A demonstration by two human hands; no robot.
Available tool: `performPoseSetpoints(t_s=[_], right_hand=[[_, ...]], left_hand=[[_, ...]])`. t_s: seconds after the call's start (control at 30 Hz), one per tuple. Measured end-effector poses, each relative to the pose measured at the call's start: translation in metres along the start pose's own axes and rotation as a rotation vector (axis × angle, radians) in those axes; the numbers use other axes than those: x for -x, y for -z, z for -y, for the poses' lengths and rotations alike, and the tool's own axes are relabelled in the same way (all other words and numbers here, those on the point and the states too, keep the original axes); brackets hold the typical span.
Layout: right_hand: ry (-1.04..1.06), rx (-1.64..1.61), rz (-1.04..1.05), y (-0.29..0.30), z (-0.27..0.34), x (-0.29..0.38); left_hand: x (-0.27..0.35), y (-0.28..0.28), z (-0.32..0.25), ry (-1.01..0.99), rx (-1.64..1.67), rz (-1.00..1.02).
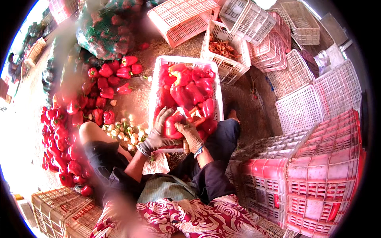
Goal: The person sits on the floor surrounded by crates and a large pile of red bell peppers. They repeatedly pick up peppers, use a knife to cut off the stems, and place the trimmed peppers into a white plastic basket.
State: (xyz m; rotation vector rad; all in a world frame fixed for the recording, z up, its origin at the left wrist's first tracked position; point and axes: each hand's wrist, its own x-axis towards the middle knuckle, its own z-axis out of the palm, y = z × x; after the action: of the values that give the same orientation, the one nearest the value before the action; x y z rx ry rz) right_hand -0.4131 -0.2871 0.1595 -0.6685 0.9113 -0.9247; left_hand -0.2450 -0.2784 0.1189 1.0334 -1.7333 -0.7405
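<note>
My gloved left hand [157, 131] grips a red bell pepper [173, 126] from its left side. My gloved right hand [190, 135] is at the pepper's right side, closed around the brown handle of a knife [186, 147] whose pale blade shows beside the pepper. Both hands are over the near end of a white plastic crate [220, 98]. Inside the crate lie many red bell peppers [181, 94], one of them partly orange-yellow. Cut pepper pieces show just right of the held one. My fingers cover part of the knife.
Loose red peppers [61, 139] lie on the floor at left, beside a heap of pale pepper cores [126, 132]. A green mesh sack [102, 35] stands at upper left. A crate of reddish scraps [223, 49] is beyond the white crate. Stacked crates [321, 178] rise at right.
</note>
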Motion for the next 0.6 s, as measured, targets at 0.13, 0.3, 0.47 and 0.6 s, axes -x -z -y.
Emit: performPoseSetpoints(t_s=[0.13,0.3,0.47,0.6], right_hand=[[0.132,0.373,-0.118,0.006,-0.01,-0.003],[0.156,0.629,-0.024,0.026,-0.035,-0.016],[-0.051,0.216,0.106,0.012,-0.008,-0.007],[0.556,1.054,0.153,0.011,0.001,-0.013]], left_hand=[[-0.002,-0.023,-0.042,0.545,0.428,-0.264],[0.004,-0.029,-0.045,0.655,0.921,-0.35],[0.004,-0.024,-0.029,0.604,1.193,-0.243],[-0.003,-0.029,-0.022,0.671,1.458,-0.323]])
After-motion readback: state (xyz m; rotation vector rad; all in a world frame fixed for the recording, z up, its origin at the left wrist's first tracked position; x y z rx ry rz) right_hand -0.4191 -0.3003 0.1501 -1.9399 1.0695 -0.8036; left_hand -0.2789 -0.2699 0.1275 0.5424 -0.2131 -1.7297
